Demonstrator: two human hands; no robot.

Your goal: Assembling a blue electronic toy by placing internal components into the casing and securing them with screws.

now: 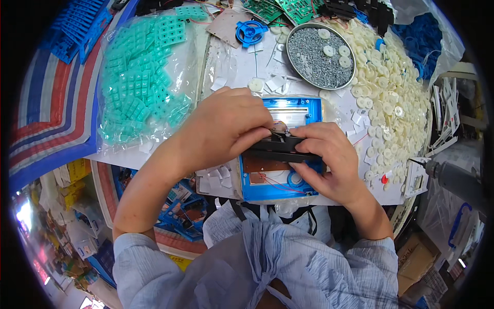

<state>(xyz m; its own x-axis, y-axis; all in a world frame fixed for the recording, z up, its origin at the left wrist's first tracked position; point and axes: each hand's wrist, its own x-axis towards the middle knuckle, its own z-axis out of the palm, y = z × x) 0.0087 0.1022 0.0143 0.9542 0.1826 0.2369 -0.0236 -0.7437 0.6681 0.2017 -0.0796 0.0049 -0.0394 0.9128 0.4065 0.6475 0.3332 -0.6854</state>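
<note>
Both hands are steadying a black strip [280,149] over the blue casing [288,190]: left hand [226,129] and right hand [324,154] fingers pinching it, probably seating it.

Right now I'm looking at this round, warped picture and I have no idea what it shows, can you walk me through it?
It is one view from a wide-lens camera worn on a person's head, looking down, so straight edges curve. No machine here: two bare hands work at a cluttered table. The left hand and right hand together grip a flat black part over an open blue plastic case with red wires inside. Around it lie a bag of teal keypads, a round metal tin of screws, a heap of cream plastic discs and a blue reel. A grey power tool sits at the right.
</note>
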